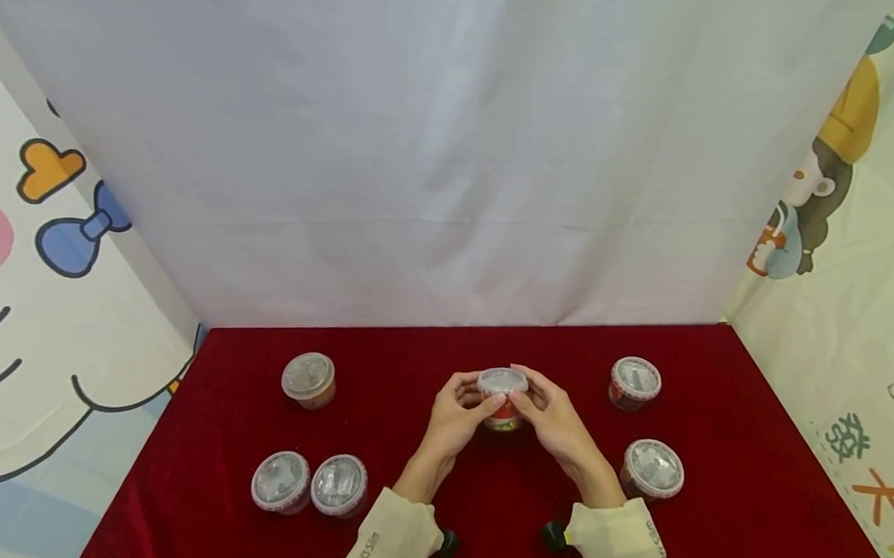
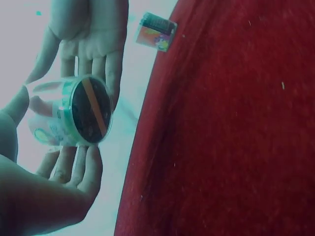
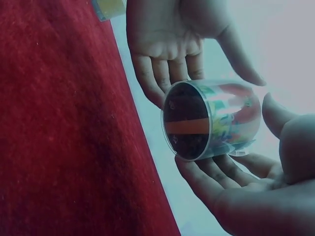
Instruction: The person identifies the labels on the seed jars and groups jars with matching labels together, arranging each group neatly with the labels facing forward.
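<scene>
Between both hands is a clear round plastic tub (image 1: 503, 381) with a translucent lid and a red and green printed side. My left hand (image 1: 452, 414) grips it from the left, and my right hand (image 1: 557, 417) grips it from the right. Both thumbs press on the near side just below the lid; the other fingers curve round behind. In the wrist views the tub's dark bottom (image 2: 93, 110) with an orange stripe (image 3: 187, 126) shows, raised off the cloth.
On the dark red cloth (image 1: 482, 514) stand more lidded tubs: one at back left (image 1: 308, 377), two side by side at front left (image 1: 279, 480), and two at right, one farther back (image 1: 635, 379) and one nearer (image 1: 653, 469). A white curtain (image 1: 422, 161) hangs behind.
</scene>
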`<state>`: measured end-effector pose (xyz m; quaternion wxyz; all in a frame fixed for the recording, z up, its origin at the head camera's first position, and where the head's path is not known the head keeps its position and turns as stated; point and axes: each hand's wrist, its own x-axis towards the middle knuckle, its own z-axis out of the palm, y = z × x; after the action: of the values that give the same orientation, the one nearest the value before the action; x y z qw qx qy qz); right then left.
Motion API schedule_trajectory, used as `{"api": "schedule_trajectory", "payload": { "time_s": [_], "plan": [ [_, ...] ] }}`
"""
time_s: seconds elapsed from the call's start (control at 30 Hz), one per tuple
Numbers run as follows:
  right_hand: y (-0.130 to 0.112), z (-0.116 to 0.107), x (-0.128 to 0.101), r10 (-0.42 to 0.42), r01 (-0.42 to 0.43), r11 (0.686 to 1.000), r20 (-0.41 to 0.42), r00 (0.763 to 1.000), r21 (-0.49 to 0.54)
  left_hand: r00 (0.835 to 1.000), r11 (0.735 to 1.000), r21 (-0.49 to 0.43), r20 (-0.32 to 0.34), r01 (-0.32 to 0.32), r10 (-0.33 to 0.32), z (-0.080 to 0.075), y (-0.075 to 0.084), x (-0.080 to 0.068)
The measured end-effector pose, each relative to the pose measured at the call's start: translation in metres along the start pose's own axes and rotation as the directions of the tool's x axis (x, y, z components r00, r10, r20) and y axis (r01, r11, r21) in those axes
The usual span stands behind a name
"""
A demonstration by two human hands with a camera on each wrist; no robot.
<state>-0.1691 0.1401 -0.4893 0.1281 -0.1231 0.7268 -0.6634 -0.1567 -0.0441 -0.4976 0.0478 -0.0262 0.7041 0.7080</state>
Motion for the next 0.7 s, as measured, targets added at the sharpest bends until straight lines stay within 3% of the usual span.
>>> {"api": "schedule_trajectory", "payload": {
  "time_s": [0.2, 0.5, 0.7],
  "plan": [
    [-0.0001, -0.0042, -0.0021, 0.024, -0.024, 0.999, 0.021, 1.0, 0.03, 0.997, 1.0, 0.005, 0.075, 0.012, -0.012, -0.001, -0.0008, -0.0026],
    [-0.0048, 0.0046, -0.0041, 0.043, -0.042, 0.999, -0.048, 0.998, 0.013, 0.999, 1.0, -0.017, -0.037, -0.004, 0.003, -0.0006, -0.002, -0.0004],
    [-0.0029, 0.0026, -0.0015, 0.038, -0.038, 0.999, -0.019, 0.999, 0.028, 1.0, 1.0, -0.023, -0.008, -0.013, 0.013, -0.0016, -0.0036, -0.0004]
  ]
}}
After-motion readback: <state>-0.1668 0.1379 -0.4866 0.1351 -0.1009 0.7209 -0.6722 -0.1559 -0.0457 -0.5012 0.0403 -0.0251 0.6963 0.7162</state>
